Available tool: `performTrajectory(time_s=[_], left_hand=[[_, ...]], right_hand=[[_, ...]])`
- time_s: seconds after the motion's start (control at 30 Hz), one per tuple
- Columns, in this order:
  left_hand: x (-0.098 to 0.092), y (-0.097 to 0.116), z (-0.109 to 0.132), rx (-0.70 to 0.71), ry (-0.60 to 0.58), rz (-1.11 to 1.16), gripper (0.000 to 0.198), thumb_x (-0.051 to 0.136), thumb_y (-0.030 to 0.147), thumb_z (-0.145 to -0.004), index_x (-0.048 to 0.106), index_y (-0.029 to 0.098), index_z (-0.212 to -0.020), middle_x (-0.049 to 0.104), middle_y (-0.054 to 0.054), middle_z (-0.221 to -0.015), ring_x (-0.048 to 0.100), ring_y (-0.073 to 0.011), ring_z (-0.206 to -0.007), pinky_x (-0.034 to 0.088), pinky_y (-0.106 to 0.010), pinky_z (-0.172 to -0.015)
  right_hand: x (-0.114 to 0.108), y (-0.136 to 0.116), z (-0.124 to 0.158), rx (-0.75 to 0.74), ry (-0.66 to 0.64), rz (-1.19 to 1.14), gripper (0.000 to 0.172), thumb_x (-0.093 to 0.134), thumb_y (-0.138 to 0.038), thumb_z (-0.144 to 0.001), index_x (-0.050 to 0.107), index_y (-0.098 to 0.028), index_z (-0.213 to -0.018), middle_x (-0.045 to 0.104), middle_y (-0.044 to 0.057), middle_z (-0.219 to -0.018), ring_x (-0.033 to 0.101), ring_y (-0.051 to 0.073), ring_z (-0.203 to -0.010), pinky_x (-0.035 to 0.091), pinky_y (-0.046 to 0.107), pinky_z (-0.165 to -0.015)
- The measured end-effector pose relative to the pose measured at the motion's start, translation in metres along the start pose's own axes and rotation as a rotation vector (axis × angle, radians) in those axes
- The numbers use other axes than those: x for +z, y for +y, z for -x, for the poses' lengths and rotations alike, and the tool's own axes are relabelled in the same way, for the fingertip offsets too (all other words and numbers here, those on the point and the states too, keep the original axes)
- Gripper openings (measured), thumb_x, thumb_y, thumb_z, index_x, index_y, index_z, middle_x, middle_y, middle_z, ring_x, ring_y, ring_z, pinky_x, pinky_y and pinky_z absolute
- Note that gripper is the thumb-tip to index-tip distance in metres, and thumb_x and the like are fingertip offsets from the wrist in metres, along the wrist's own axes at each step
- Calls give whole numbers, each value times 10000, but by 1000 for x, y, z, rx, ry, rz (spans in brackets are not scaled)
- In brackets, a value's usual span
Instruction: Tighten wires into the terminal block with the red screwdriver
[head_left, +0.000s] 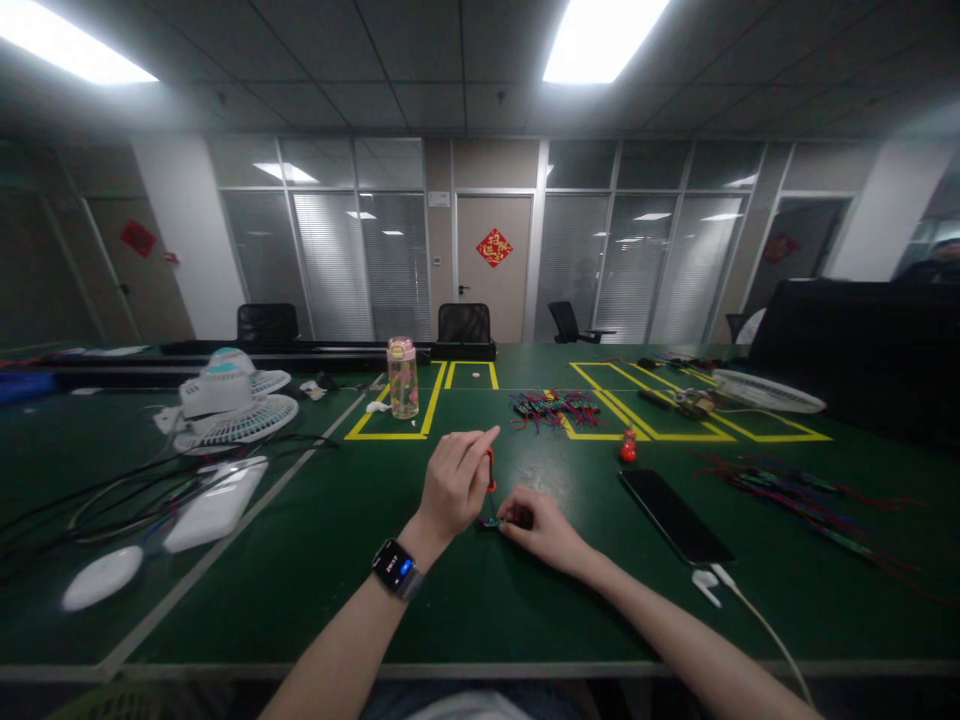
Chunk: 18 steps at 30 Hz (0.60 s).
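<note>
- The left hand (456,482) curls around an orange-handled tool (492,484), held upright, seemingly so its thin end points down at the work; whether it touches cannot be told.
- The right hand (541,525) pinches the right edge of a small green circuit board (490,523) lying on the table just below the tool, probably to keep it from sliding.
- Beyond the hands, a heap of wired circuit boards (555,407) lies partly across yellow tape, apparently kept within reach; another wired bundle (810,500) lies on the right.
- A red figurine-like bottle (628,446) and a black smartphone (675,517) sit right of the hands, outside the working spot.
- Far left stand a drinking bottle (403,378) and a white fan (240,415), well apart from the board.
</note>
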<state>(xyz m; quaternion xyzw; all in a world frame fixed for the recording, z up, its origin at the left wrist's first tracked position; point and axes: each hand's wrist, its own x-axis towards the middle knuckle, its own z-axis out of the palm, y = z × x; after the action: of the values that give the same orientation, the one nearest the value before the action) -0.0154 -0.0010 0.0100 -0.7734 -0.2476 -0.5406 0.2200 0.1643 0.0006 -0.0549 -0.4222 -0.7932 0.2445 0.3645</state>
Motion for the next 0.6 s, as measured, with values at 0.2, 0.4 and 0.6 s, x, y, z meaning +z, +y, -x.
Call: performTrajectory(time_s=[0.2, 0.4, 0.6], left_hand=[[5, 3, 1, -239, 36, 155, 195, 547, 247, -926, 623, 177, -1092, 603, -58, -923, 597, -172, -868, 518, -301, -772], [4, 6, -1, -381, -30, 340, 315, 396, 220, -982, 584, 190, -1234, 633, -88, -1096, 612, -185, -1016, 509, -337, -882], [8, 6, 0, -453, 34, 342, 260, 530, 249, -937, 626, 210, -1175, 618, -39, -946, 603, -153, -866, 507, -294, -802]], right_hand=[[-1, -2, 0, 5, -3, 7, 137, 632, -43, -705, 643, -165, -767, 599, 2, -745, 544, 144, -697, 417, 240, -641], [-2, -3, 0, -6, -8, 13, 139, 630, -38, -705, 646, -164, -762, 594, 1, -744, 545, 147, -696, 420, 244, -640], [-2, -2, 0, -9, -13, -1, 123, 635, -55, -712, 647, -163, -767, 593, 1, -741, 544, 148, -689, 421, 246, -638]])
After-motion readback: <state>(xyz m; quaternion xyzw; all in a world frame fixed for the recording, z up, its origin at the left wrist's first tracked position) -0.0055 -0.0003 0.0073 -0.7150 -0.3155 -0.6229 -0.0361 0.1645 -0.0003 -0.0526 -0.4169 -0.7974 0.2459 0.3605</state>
